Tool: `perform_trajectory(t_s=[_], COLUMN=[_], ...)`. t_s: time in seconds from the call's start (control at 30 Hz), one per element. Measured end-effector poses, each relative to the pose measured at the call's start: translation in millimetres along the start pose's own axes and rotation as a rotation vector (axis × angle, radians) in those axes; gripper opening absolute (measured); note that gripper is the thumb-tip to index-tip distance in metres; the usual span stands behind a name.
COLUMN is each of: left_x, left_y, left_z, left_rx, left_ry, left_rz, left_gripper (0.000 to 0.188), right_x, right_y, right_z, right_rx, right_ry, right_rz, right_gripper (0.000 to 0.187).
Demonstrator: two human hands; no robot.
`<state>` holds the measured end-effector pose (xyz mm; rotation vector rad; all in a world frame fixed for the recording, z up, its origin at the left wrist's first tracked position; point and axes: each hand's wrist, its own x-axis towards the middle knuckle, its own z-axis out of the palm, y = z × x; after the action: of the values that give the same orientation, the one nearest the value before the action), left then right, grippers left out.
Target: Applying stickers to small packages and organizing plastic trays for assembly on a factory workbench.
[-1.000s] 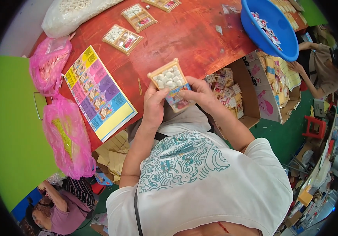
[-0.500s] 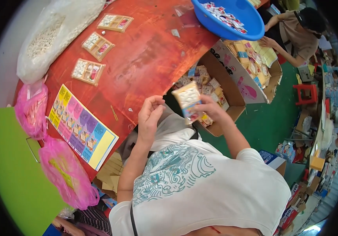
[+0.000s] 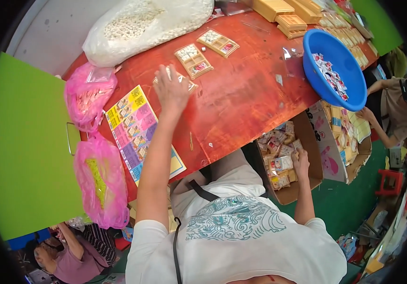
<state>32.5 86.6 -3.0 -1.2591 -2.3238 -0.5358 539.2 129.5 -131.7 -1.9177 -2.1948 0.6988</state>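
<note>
My left hand (image 3: 172,90) reaches over the red table, fingers spread, on top of the nearest beige compartment tray (image 3: 191,86) and hiding most of it. Two more such trays lie beyond: the middle tray (image 3: 194,60) and the far tray (image 3: 218,43), each with small white pieces and a pink-red packet in separate compartments. Down to the right, my right hand (image 3: 301,165) is inside the cardboard box (image 3: 313,177), fingers curled at the edge of a wrapped tray (image 3: 281,164). That wrapped tray lies over several others in the box.
A clear bag of white pieces (image 3: 132,26) lies at the back left, with pink bags (image 3: 100,175) and a colourful printed sheet (image 3: 135,125) nearer. A blue basin (image 3: 310,61) of small packets stands at the table's right edge. Co-workers (image 3: 395,111) sit at both sides.
My right hand has lowered the wrapped tray into the box. My left hand has moved from in front of me onto the nearest compartment tray. The view has turned left.
</note>
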Motion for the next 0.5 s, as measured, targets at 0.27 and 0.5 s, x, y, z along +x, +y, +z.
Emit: perform_trajectory(t_s=[0.27,0.5], left_x=[-8.4,-65.6], left_y=[-19.2,24.3], left_z=[29.9,-18.3], left_rx=[-0.043,-0.220], left_ry=[-0.378,-0.563], left_rz=[0.187,0.378], left_gripper=[0.063,0.069], right_x=[30.7,90.5], right_y=[-52.8,-93.0], right_z=[-20.2,-46.5], right_rx=[0.647,1.127], right_ry=[0.116,0.128], right_rz=[-0.081,0.076], right_gripper=[0.036,0.051])
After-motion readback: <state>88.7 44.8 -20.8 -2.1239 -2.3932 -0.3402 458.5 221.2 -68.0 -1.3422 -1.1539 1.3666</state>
